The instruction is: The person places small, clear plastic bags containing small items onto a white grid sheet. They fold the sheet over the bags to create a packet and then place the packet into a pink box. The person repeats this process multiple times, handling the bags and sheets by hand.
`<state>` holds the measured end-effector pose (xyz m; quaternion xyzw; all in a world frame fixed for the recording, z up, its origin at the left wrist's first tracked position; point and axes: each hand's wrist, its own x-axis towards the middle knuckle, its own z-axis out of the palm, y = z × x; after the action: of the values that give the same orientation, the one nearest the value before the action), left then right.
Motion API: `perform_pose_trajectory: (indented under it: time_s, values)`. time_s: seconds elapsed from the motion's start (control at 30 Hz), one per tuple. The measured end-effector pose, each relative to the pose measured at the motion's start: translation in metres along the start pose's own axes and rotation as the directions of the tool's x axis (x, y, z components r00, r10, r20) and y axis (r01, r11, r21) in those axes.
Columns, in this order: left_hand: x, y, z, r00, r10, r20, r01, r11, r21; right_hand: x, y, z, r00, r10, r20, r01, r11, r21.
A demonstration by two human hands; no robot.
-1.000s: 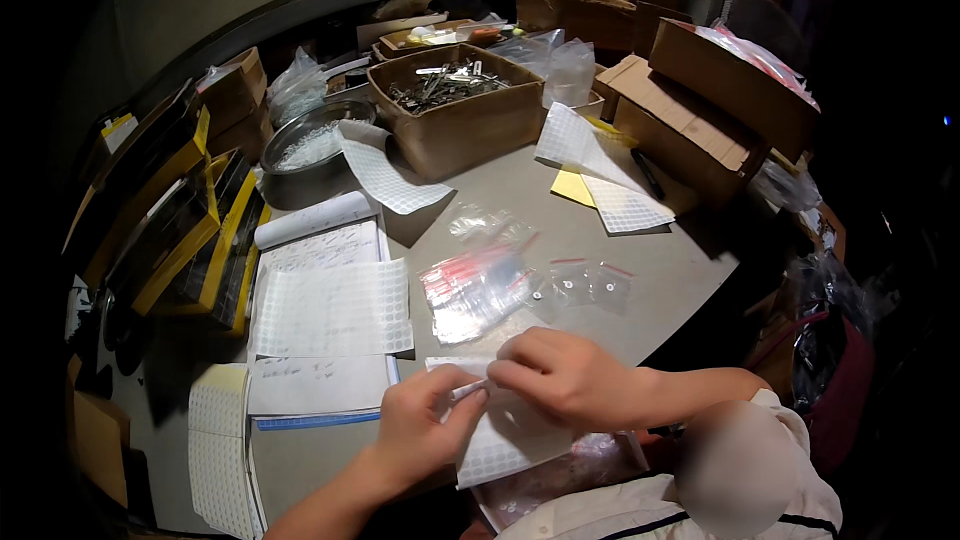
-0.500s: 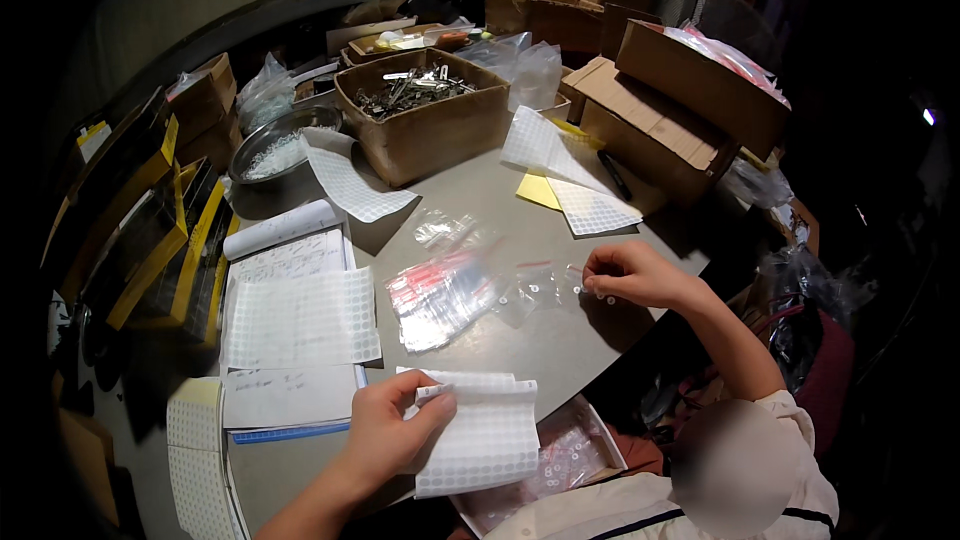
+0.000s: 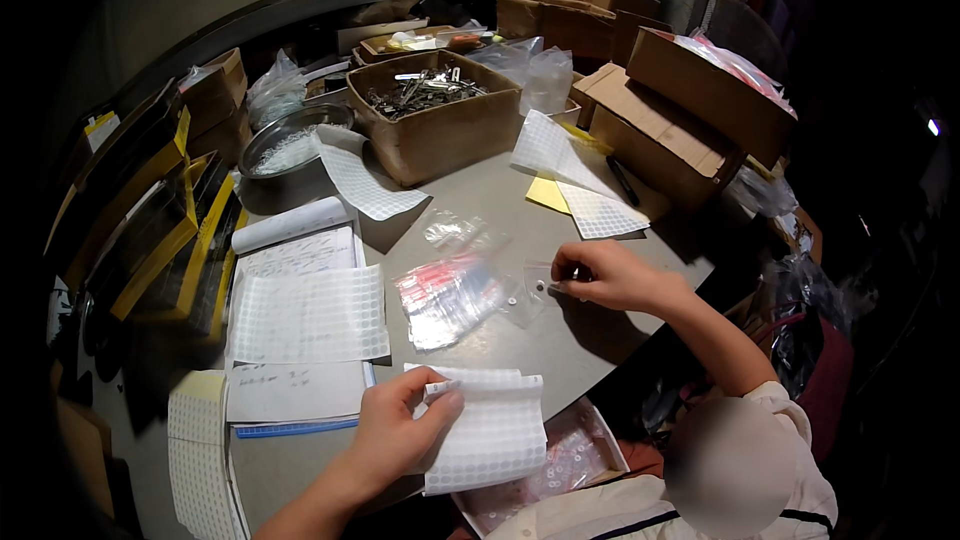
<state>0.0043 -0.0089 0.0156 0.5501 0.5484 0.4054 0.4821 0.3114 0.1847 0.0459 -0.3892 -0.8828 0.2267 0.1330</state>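
My left hand (image 3: 405,425) pinches the upper left edge of a white sheet of round stickers (image 3: 490,435), which hangs over the table's near edge. Thumb and fingers of my right hand (image 3: 605,275) are closed at the right edge of a small clear zip bag (image 3: 530,305); what exactly lies between the fingertips is partly hidden. Small white round pieces show on or in the bags there. Left of them lies a fanned pile of clear zip bags with red strips (image 3: 450,300), and more clear bags (image 3: 455,230) lie behind it.
A notepad (image 3: 295,390) carries another sticker sheet (image 3: 310,315) on the left. Farther back stand a metal bowl (image 3: 265,155), a carton of metal parts (image 3: 435,145) and stacked cartons (image 3: 700,80). A black pen (image 3: 622,180) lies by more sheets. A shallow box (image 3: 600,430) sits below the near edge.
My right hand has moved left across the table, closer to the bag pile. My left hand keeps its pinch on the sticker sheet. The whole view has shifted slightly.
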Motion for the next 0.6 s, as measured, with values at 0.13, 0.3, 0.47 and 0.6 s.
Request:
perform_pose_trajectory:
  time_s: [0.13,0.3,0.47,0.6]
  values:
    - [0.000,0.003,0.001,1.000,-0.010,0.027,0.010,1.000,0.000,0.008,0.007,0.021,0.990,-0.117,-0.084,0.106,0.987,-0.123]
    - [0.000,-0.005,0.000,1.000,-0.001,0.029,0.000,1.000,0.022,0.011,0.008,0.017,0.982,-0.120,-0.143,0.115,0.992,-0.044]
    - [-0.001,-0.003,0.000,1.000,-0.006,0.030,0.006,1.000,0.011,0.036,0.003,0.004,0.965,0.040,-0.258,-0.014,0.995,0.103]
    - [0.000,-0.002,0.000,1.000,0.001,0.024,-0.002,0.999,0.038,0.062,0.024,0.005,0.945,0.081,-0.316,-0.034,0.988,0.152]
